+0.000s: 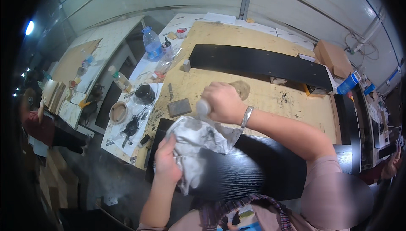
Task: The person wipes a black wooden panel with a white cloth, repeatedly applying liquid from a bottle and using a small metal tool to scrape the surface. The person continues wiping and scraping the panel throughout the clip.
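My left hand [167, 159] is closed on a crumpled white rag [190, 136] with dark smudges. The rag lies bunched over the left part of a black wood-grain board [270, 159]. Above the rag's top edge, my right hand [223, 102] grips a small whitish bottle [203, 107]. The bottle is blurred, and most of it is hidden in the fist. A metal bangle circles the right wrist. Beside the bottle, a grey sanding block [179, 107] rests on the tabletop, and a round tan pad [240, 90] lies behind the right hand.
A long black panel [258, 62] stands raised on blocks at the back. To the left are a black-stained cup [145, 93], a tan bowl [118, 112], a bottle [120, 79] and a large water jug [152, 44]. A blue bottle [349, 83] sits far right. Another person [40, 125] is far left.
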Available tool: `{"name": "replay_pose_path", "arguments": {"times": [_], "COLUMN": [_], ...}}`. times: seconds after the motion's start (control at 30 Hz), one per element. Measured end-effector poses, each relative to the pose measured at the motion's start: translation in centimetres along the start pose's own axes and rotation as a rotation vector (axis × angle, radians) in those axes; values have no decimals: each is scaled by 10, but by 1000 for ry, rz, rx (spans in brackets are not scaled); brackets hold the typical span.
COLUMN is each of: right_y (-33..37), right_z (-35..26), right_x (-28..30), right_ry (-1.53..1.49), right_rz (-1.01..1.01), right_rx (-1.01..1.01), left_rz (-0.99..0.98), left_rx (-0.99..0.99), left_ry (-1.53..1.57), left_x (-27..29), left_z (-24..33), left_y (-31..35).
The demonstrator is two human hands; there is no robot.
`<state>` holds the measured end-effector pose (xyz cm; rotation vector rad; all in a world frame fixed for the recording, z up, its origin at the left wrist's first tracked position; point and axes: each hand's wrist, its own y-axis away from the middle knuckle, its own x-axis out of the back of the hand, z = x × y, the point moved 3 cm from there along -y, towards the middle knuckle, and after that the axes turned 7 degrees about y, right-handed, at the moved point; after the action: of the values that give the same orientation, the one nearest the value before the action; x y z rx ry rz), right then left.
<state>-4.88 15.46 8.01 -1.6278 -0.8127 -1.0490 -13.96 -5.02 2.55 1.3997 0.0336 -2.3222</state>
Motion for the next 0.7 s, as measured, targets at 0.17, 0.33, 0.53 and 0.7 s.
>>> {"name": "replay_pose_path", "arguments": {"times": [0.17,0.33,0.53,0.7], "right_y": [6,20,38,78], "right_z": [51,87,91,86], "right_x": [-46,-101,-112,-64], "right_ry": [-467,-773,-725,-295], "right_rz": [37,83,9,-255], "right_rx": [-608,-662,-755,-733], "left_rz": [469,421,-418,-472], "left_rx": [-509,-1183,-440,-448], "left_ry": [-526,-652,-1801,-2305], "left_x": [-2,0,-57,-4], "left_z": [73,143,40,-18], "left_y": [77,169,84,20]}}
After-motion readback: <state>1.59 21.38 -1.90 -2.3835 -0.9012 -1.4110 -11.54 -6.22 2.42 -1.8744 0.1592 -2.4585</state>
